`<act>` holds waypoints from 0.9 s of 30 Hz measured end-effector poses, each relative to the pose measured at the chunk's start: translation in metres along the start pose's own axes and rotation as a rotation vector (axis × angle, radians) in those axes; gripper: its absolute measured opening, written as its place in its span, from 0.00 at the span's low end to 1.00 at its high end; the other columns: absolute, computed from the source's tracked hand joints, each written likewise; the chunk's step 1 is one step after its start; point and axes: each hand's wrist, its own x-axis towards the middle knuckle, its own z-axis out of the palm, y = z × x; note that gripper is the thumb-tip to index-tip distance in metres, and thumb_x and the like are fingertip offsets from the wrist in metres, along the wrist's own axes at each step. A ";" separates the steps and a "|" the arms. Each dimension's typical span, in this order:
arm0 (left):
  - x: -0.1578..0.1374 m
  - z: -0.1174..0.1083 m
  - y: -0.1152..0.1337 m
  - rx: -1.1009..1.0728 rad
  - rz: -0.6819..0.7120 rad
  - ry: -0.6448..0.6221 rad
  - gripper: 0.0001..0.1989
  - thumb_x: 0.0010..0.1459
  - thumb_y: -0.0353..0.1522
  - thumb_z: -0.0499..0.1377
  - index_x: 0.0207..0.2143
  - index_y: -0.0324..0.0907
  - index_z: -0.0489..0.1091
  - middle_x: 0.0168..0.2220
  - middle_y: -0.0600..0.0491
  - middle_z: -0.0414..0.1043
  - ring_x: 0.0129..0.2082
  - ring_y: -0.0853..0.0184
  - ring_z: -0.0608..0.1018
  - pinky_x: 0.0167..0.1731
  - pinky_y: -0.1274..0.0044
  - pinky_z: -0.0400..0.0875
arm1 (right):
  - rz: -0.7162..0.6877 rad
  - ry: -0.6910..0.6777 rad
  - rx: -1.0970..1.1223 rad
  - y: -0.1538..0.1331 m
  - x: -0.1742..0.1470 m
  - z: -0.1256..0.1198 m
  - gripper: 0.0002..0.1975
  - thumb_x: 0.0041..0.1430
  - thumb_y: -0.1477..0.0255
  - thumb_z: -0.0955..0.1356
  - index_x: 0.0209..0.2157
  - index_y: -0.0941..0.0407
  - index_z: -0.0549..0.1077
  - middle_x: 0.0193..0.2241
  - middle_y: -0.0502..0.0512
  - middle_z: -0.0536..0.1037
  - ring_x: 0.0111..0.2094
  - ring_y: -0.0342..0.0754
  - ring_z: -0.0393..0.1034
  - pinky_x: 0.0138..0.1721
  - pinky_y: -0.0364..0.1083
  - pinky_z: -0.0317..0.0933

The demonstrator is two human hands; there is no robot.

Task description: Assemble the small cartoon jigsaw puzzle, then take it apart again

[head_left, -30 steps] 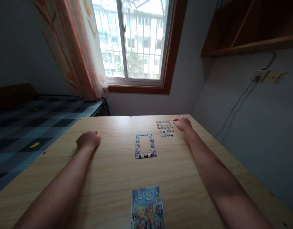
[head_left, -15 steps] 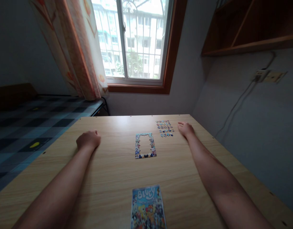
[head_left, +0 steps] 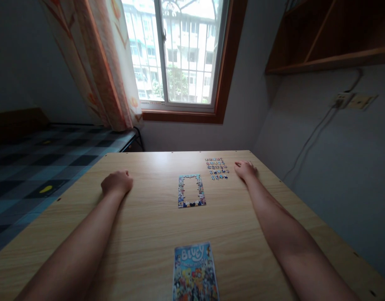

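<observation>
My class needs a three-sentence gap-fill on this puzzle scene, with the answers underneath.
1. The right hand is closer to the loose pieces than the ____ hand is.
2. The big white word on the card reads ____.
3. Of the card and the puzzle border, the one closer to the window is the ____.

Answers: left; BLUEY; puzzle border.

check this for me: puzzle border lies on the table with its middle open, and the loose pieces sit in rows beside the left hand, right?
Not quite: the loose pieces sit in rows beside the right hand, not the left, as the head view shows. The puzzle border does lie on the table with its middle open.
</observation>
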 end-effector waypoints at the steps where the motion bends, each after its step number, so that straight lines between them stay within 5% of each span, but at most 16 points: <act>1: 0.000 0.000 0.000 -0.001 0.001 0.001 0.19 0.61 0.36 0.50 0.42 0.41 0.79 0.45 0.37 0.78 0.45 0.45 0.79 0.37 0.64 0.73 | 0.001 0.001 0.002 0.000 0.000 0.000 0.19 0.63 0.63 0.64 0.53 0.46 0.79 0.57 0.58 0.73 0.61 0.61 0.58 0.62 0.61 0.53; 10: -0.001 -0.002 0.001 -0.011 -0.009 0.000 0.19 0.61 0.36 0.50 0.41 0.41 0.79 0.45 0.36 0.78 0.45 0.44 0.79 0.37 0.63 0.73 | -0.069 0.084 0.042 -0.021 -0.005 -0.019 0.18 0.63 0.66 0.65 0.51 0.48 0.79 0.59 0.56 0.72 0.62 0.58 0.59 0.63 0.60 0.53; 15: -0.001 -0.003 0.002 -0.001 -0.012 -0.013 0.19 0.62 0.36 0.48 0.42 0.42 0.78 0.46 0.37 0.78 0.46 0.45 0.79 0.37 0.64 0.73 | -0.152 0.058 0.069 -0.040 -0.003 -0.036 0.15 0.63 0.66 0.66 0.47 0.51 0.81 0.51 0.56 0.79 0.57 0.56 0.66 0.59 0.52 0.59; 22: -0.001 -0.004 0.002 -0.019 -0.019 -0.020 0.19 0.62 0.36 0.48 0.43 0.42 0.78 0.46 0.37 0.77 0.46 0.45 0.79 0.37 0.64 0.72 | -0.288 -0.165 0.137 -0.054 -0.003 -0.062 0.15 0.62 0.68 0.68 0.47 0.54 0.82 0.43 0.55 0.82 0.43 0.48 0.76 0.44 0.41 0.65; 27: -0.001 -0.004 0.001 -0.022 -0.010 -0.018 0.19 0.62 0.36 0.49 0.42 0.41 0.78 0.46 0.36 0.78 0.45 0.45 0.79 0.37 0.64 0.72 | -0.432 -0.448 0.132 -0.059 -0.011 -0.075 0.14 0.55 0.73 0.72 0.44 0.55 0.83 0.39 0.55 0.83 0.37 0.46 0.76 0.37 0.40 0.64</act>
